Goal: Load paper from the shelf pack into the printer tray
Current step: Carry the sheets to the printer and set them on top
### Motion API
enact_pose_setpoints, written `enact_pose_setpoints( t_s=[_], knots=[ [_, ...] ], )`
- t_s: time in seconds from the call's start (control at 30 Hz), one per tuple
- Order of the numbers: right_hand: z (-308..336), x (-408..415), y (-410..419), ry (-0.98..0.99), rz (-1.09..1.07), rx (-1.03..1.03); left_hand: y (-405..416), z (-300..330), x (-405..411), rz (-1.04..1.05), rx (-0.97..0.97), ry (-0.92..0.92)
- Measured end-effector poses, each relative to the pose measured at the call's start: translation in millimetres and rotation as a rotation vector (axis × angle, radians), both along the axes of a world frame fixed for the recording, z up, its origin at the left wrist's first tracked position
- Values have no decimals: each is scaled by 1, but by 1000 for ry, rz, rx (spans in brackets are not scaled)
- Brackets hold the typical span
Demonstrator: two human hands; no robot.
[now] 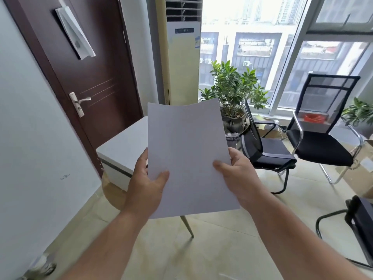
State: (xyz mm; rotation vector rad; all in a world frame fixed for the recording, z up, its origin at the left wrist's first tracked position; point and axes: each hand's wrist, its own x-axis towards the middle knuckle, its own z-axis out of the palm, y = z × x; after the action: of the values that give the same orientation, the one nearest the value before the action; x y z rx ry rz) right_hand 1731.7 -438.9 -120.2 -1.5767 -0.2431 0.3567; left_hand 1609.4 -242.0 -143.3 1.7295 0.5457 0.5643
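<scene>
A brown door point(84, 77) stands at left, a white bench point(125, 146) beyond the hands. The left grip point(146, 182) and right grip point(236, 174) each pinch a side edge of the paper point(187, 156), held upright in mid-air. Black chairs point(321, 142) sit at right.

The paper point(187, 156) is held up in the middle, the left hand point(146, 184) at its left edge and the right hand point(240, 176) at its right. Behind it stands a small surface point(123, 146), with a door point(88, 77) to the left. A plant point(232, 87) stands behind on the right, and two chairs point(323, 134) lie further right by the window point(282, 47).
</scene>
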Motion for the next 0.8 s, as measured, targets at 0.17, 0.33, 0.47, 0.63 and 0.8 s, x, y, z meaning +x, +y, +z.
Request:
enact_pose_setpoints(
  t_s=[0.17, 0.33, 0.47, 0.63, 0.8],
  knots=[
    [-4, 55, 18, 16, 42, -4, 10, 1, 44, 36, 54, 38],
    [-14, 122, 28, 31, 142, -3, 4, -4, 95, 121, 55, 56],
    [-22, 185, 27, 23, 216, -34, -8, -10, 143, 186, -2, 58],
    [-27, 255, 21, 30, 320, -95, -35, -16, 199, 228, -65, 117],
    [-34, 304, 36, 39, 420, -152, -45, -24, 231, 362, -89, 140]
  ],
)
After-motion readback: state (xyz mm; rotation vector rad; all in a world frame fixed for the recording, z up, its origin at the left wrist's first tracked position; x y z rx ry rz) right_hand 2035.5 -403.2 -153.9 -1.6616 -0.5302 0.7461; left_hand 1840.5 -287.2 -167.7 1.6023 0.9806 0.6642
